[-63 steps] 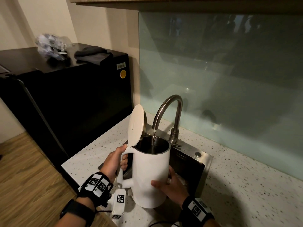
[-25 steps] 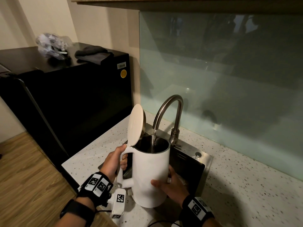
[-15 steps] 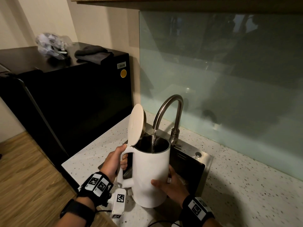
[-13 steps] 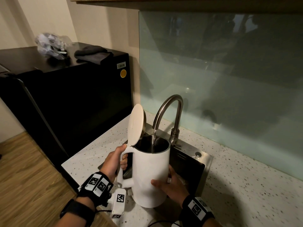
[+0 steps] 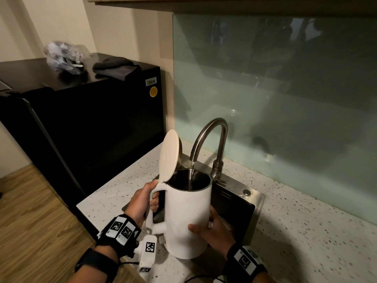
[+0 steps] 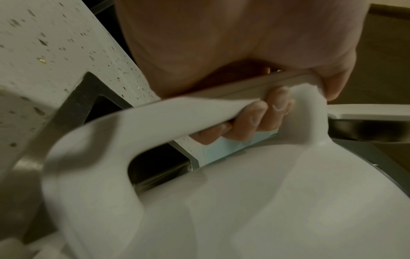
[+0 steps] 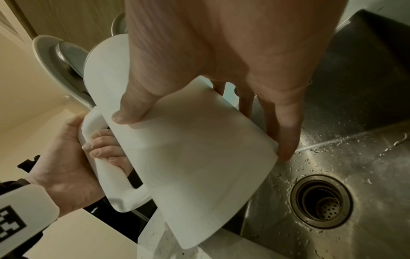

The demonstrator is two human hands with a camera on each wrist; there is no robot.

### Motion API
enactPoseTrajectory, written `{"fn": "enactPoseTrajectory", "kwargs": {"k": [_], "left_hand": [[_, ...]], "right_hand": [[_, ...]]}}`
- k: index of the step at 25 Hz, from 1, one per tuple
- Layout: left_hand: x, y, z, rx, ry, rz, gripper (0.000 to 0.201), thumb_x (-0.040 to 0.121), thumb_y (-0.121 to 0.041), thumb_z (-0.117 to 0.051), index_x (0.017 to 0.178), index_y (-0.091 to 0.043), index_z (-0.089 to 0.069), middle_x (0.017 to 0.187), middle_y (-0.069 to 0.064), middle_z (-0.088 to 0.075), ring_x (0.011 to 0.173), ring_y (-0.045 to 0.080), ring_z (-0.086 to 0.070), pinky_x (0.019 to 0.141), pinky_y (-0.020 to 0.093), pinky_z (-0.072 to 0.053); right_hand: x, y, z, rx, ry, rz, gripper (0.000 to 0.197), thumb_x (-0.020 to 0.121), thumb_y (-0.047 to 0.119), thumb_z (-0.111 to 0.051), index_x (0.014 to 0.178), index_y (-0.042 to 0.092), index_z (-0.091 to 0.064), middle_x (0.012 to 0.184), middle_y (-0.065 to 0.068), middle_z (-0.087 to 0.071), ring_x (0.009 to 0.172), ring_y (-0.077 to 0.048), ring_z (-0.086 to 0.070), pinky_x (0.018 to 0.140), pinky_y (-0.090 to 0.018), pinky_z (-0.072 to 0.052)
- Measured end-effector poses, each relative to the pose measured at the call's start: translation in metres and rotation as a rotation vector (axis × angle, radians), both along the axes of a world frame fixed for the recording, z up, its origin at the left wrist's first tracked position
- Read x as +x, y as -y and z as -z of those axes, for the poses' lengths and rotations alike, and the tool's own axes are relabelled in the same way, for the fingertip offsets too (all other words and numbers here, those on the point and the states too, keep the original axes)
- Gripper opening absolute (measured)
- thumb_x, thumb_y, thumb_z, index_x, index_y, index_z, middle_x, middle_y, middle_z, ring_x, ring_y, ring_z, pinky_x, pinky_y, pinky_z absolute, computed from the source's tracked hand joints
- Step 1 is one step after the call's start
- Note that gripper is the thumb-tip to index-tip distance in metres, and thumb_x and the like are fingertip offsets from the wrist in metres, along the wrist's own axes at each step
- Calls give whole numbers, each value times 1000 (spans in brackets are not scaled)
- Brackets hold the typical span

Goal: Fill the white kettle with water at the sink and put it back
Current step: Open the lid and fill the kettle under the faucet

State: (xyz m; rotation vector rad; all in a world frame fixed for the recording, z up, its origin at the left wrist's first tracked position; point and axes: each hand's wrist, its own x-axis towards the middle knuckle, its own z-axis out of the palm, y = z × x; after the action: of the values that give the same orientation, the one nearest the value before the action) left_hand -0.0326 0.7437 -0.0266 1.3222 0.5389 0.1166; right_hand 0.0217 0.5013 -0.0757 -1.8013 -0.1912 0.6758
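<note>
The white kettle (image 5: 187,217) is held upright over the steel sink (image 5: 251,201), its round lid (image 5: 169,156) flipped up. A thin stream of water (image 5: 192,170) runs from the curved faucet (image 5: 212,129) into the kettle's mouth. My left hand (image 5: 142,201) grips the handle, with its fingers (image 6: 255,121) curled through the loop. My right hand (image 5: 212,231) clasps the lower body of the kettle (image 7: 188,157), thumb on the near side and fingers on the far side. The water level inside is hidden.
A black fridge (image 5: 91,119) stands left of the speckled counter (image 5: 306,231), with a plastic bag (image 5: 63,56) and a dark cloth (image 5: 114,67) on top. A glass backsplash (image 5: 285,99) lies behind the faucet. The wet basin's drain (image 7: 321,201) is below the kettle.
</note>
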Motion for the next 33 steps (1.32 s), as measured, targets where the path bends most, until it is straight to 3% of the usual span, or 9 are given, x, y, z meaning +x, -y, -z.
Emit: {"fn": "enactPoseTrajectory", "kwargs": {"k": [10,19,25,28,33], "left_hand": [[-2,0,-1,-9,9,3,46,97,-46,-51,60,-17,-50,56,2,-37,49,16,-35,59,33,-34],[-1,0,0,-7,23,5,45,97,-46,-51,62,-17,-49,55,2,-37,50,16,-35,59,33,-35],[0,-2,3,6,35,18,44,86,-54,-57,64,-16,-50,55,2,-37,50,17,-35,59,33,-34],[0,-1,1,3,34,19,43,80,-55,-58,65,-15,-49,55,2,-37,49,16,-35,59,33,-35],[1,-1,1,-7,39,17,43,83,-54,-57,62,-17,-49,54,1,-35,48,16,-34,58,33,-33]], "right_hand": [[0,1,0,-7,11,-2,126,31,75,-87,141,42,-36,133,12,-56,117,-13,-57,98,-36,-50],[-2,0,-7,-6,-5,-13,105,49,59,-89,135,44,-30,126,12,-51,114,-15,-54,92,-30,-46],[-1,2,-5,-20,1,-16,130,30,77,-85,143,42,-31,135,8,-53,119,-17,-55,100,-38,-49],[-1,1,-2,-24,0,-13,126,30,77,-86,140,46,-31,137,8,-53,122,-18,-56,104,-43,-49],[-1,1,-5,-11,2,-14,127,28,77,-85,139,44,-32,132,11,-53,117,-15,-55,97,-35,-48]]}}
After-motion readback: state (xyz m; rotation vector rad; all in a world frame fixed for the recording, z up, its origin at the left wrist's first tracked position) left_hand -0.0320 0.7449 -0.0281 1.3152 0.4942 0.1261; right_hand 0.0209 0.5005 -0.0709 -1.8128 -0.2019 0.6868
